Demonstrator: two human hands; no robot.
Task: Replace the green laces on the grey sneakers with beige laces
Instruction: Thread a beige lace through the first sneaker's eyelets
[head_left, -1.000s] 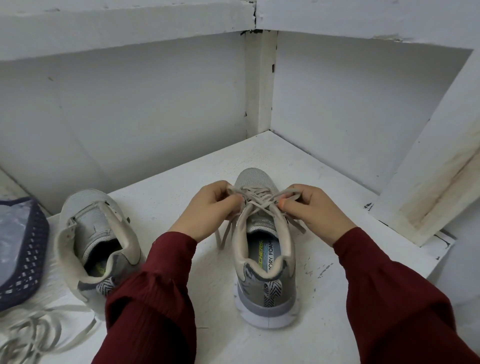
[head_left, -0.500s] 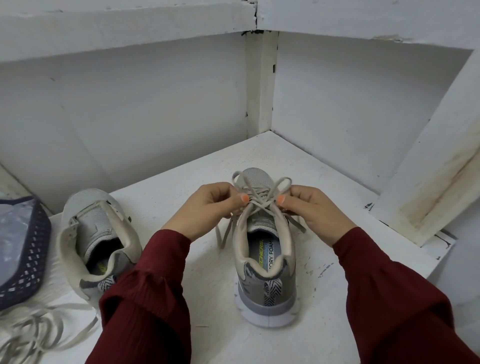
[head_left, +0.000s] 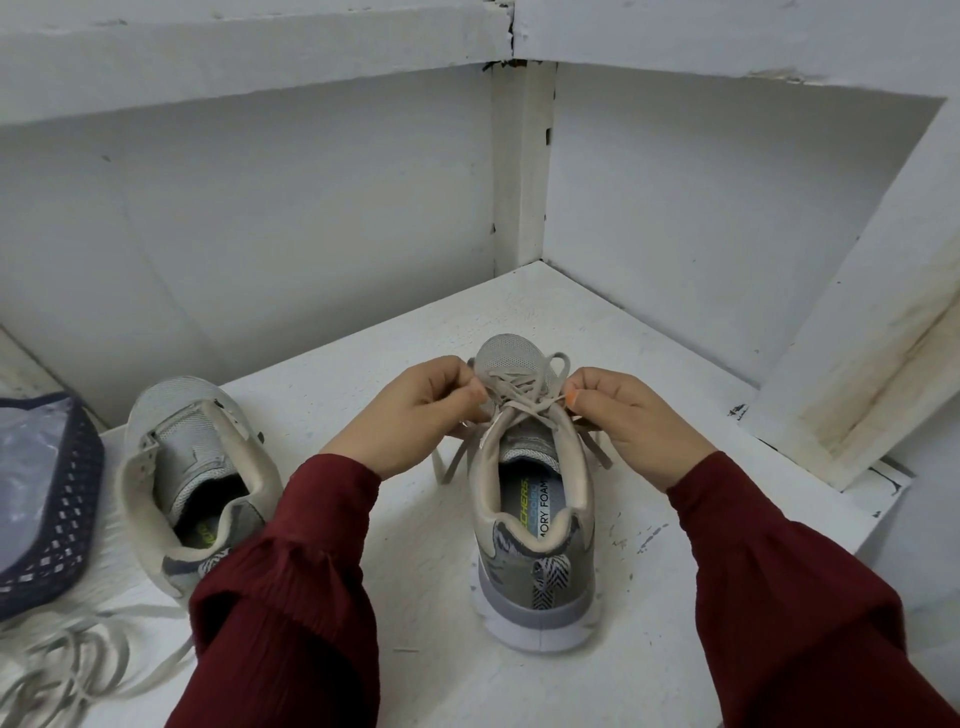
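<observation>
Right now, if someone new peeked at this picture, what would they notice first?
Probably the middle, where the left hand and the right hand each pinch the beige lace over the grey sneaker, which stands on the white shelf. Next comes the second sneaker on the left, which looks unlaced, and the tangle of loose laces at the bottom left corner.

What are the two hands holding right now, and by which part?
Both pinch the beige lace of the laced sneaker: the left hand at one loop of the bow, the right hand at the other.
</observation>
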